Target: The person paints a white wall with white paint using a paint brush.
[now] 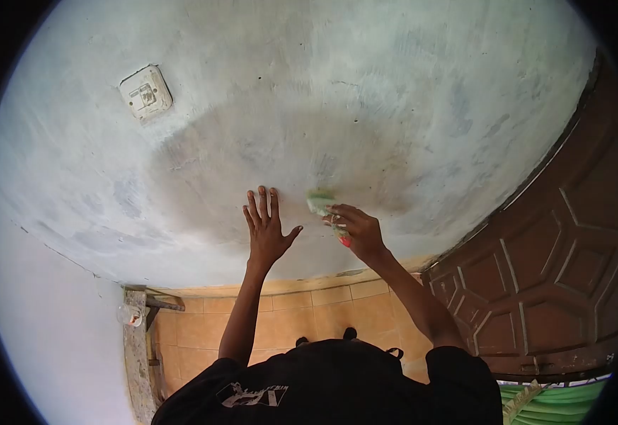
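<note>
My left hand (266, 228) lies flat against the pale, blotchy wall (458, 85), fingers spread and thumb out to the right, with nothing in it. To its right, my right hand (360, 232) is closed around a small pale green and white thing (319, 202) with a red part showing below the fingers. Its upper end touches or nearly touches the wall. The fingers cover its middle, so its exact kind does not show. Both hands are at the lower part of a darker, greyish-brown patch (217, 156) on the wall.
A white switch plate (146, 93) is set in the wall at upper left. A brown panelled door (535, 283) stands at right, above green fabric (571, 402). At lower left, a clear cup (130, 315) sits on a worn wooden bench (139, 368). Orange tiles (281, 321) cover the floor.
</note>
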{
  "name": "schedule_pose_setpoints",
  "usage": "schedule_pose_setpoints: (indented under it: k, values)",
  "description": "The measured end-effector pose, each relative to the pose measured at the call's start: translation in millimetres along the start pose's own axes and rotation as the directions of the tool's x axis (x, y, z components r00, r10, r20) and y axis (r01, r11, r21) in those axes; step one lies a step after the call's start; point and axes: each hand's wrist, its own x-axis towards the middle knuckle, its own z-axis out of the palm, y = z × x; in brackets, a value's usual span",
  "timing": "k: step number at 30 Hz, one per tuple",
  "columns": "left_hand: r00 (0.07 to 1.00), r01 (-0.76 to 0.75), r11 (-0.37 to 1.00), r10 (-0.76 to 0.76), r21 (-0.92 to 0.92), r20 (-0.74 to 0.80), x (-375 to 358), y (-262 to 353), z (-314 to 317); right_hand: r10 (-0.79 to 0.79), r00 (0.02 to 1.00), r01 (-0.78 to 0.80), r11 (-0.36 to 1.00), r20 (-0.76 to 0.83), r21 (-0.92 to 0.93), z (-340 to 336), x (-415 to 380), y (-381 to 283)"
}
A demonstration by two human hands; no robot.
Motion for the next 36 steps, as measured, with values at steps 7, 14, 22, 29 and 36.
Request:
schedule_pose_setpoints:
  k: [7,14,22,29,36]
  values:
    - [1.0,-0.011,1.0,0.01,-0.009,-0.012,-1,-1,1,0.316,0.949,-0.316,0.949,-0.009,-0.025,-68,80,-1]
    - [1.0,-0.006,1.0,0.006,0.014,-0.017,-1,-2,4,-0.101,0.848,0.101,0.995,-0.52,-0.028,-140,129,-15]
    - [1.0,-0.002,1.0,0.002,0.017,0.003,-1,-3,3,0.216,0.937,-0.158,0.964,-0.275,0.216,-39,49,2]
    - [1.0,-0.019,1.0,0.019,0.022,-0.008,-1,-4,4,0.03,0.991,-0.038,0.997,0.13,0.061,-7,1,3]
    - [1.0,-0.016,0.999,0.017,0.034,-0.008,-1,-4,5,0.181,0.974,-0.179,0.983,-0.137,0.032,-79,90,-9]
